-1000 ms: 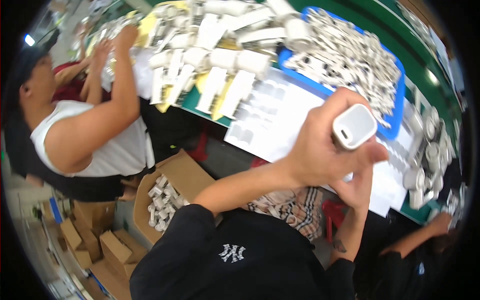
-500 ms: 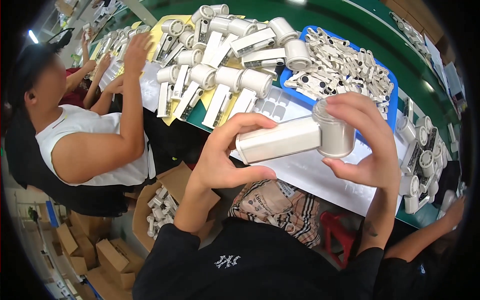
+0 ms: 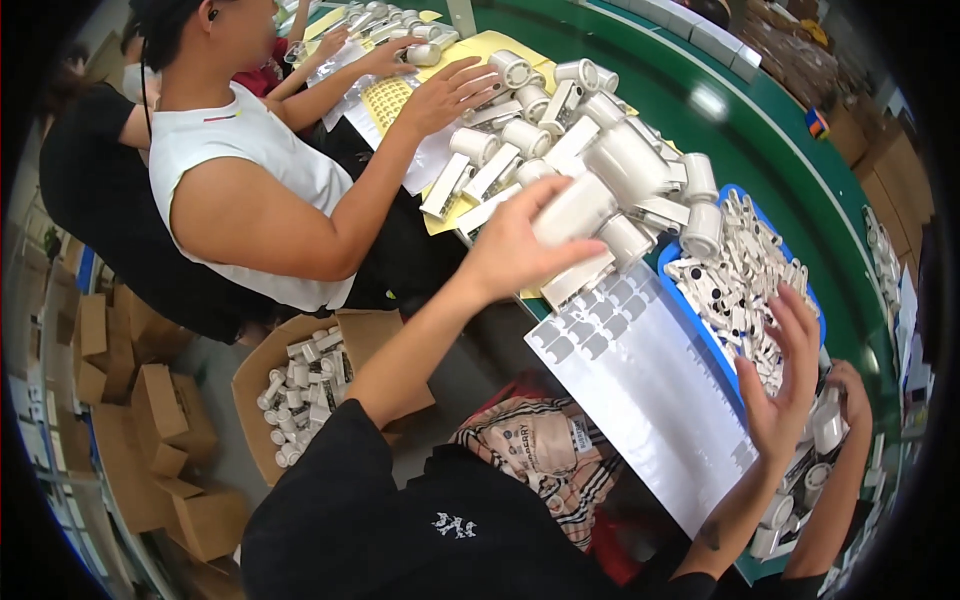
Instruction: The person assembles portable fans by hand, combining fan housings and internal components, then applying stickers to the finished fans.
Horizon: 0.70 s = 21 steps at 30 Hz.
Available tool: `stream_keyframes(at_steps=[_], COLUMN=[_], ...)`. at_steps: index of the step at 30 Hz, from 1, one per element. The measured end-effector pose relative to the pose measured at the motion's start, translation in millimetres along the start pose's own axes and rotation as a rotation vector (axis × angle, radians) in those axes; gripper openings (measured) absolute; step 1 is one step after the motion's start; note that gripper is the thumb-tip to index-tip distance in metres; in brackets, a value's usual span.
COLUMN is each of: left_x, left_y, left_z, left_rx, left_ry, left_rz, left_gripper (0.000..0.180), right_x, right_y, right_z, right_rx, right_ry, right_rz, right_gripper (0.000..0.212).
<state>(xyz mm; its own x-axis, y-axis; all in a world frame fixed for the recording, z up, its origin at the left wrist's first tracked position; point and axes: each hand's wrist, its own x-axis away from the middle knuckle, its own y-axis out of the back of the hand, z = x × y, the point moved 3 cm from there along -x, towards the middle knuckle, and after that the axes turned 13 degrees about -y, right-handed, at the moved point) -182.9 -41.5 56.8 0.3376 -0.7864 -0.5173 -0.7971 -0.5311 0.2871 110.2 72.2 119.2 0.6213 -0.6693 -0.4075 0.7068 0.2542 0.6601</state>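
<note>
A factory packing line: a long green workbench (image 3: 790,150) curves across the upper right, heaped with identical white plastic cylinders (image 3: 560,110). A blue tray (image 3: 668,262) holds small white parts, and cardboard cartons (image 3: 150,420) crowd the lower left, with several workers seated close together.

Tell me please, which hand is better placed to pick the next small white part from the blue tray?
The right hand, probably. It is open, with fingers spread, right over the small white parts in the blue tray. The left hand is busy: it grips a white cylinder at the pile beside the tray.
</note>
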Motion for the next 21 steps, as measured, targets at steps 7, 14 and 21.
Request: stream_keyframes(at_steps=[7,14,21], left_x=[-62,-88,-111], left_y=[56,45,25], left_z=[75,90,138], left_rx=[-0.133,-0.375,-0.742], left_ry=[0.061,0.034,-0.179], left_rz=[-0.220,-0.191,-0.130], left_gripper=[0.062,0.053,0.056], right_x=[64,111,100], right_y=[35,61,61], right_z=[-58,-64,-72], right_rx=[0.018,0.078,0.184], right_ry=[-0.314,-0.479,-0.472], right_rz=[-0.032,-0.050,-0.061], right_gripper=[0.049,0.049,0.041])
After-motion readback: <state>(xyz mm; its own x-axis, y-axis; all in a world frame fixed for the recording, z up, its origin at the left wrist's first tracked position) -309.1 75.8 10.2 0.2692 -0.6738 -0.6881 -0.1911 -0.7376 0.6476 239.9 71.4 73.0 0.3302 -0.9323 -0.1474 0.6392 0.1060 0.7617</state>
